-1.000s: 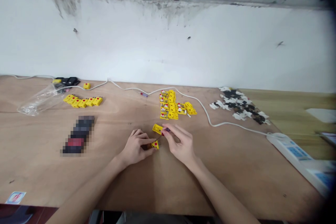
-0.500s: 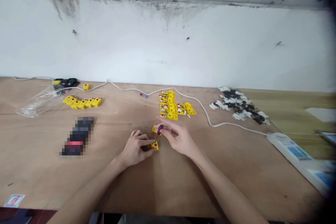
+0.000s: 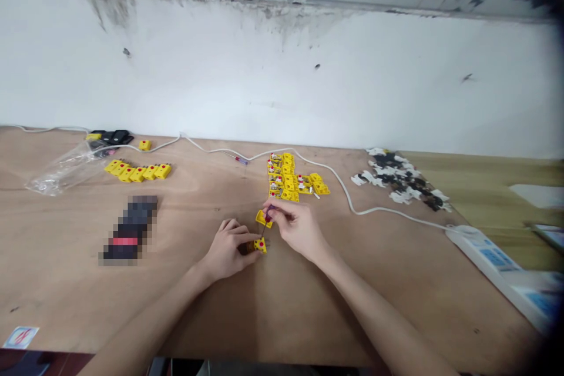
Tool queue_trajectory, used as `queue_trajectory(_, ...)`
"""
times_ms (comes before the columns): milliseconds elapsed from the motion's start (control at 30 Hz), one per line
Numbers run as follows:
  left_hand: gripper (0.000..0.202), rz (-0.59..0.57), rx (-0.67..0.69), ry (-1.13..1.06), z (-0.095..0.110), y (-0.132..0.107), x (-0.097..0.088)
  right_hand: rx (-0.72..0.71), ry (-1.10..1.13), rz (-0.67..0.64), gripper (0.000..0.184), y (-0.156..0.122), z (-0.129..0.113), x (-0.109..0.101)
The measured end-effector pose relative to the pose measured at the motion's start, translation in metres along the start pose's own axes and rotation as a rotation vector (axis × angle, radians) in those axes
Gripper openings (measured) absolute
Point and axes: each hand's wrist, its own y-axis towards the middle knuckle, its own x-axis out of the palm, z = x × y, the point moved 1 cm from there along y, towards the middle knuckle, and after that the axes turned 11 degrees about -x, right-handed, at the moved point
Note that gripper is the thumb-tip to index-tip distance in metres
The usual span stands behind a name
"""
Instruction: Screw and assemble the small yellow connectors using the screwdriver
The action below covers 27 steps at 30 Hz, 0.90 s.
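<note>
Yellow plastic block [image 3: 261, 245], small, angular, with a round red spot, is pinched between thumb and fingers of my left hand [image 3: 229, 248], just in front of a hollow, rimmed yellow shell [image 3: 261, 218] on the smooth brown tabletop [image 3: 211, 317]. My right hand [image 3: 298, 228] grips the rounded purple handle of a screwdriver [image 3: 268, 215], its thin shaft slanting down to the block.

Yellow connectors [image 3: 138, 175] and a clear plastic bag [image 3: 55, 175] lie at left on a wooden tabletop [image 3: 220, 317]. Open yellow casings [image 3: 288, 179] sit near center, with black and white pieces [image 3: 392, 175] scattered at right.
</note>
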Motion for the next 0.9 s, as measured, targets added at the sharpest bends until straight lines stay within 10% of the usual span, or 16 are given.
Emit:
queue_trajectory(333,0.029,0.01,-0.018,-0.005,0.0,0.0,0.0,0.028,-0.27,0.002,0.017,-0.001,-0.005,-0.001)
queue_trajectory(600,0.03,-0.005,-0.015,-0.005,0.0,0.001,-0.001,-0.287,-0.706,-0.711,0.01,0.029,-0.032,-0.04)
queue_trajectory(767,0.031,0.002,-0.01,-0.015,0.0,0.0,0.001,-0.508,-0.906,-0.941,0.014,0.036,-0.037,-0.037)
queue_trajectory(900,0.03,0.001,-0.017,-0.011,0.001,0.0,0.0,-0.276,-0.928,-0.99,0.013,0.044,-0.044,-0.019)
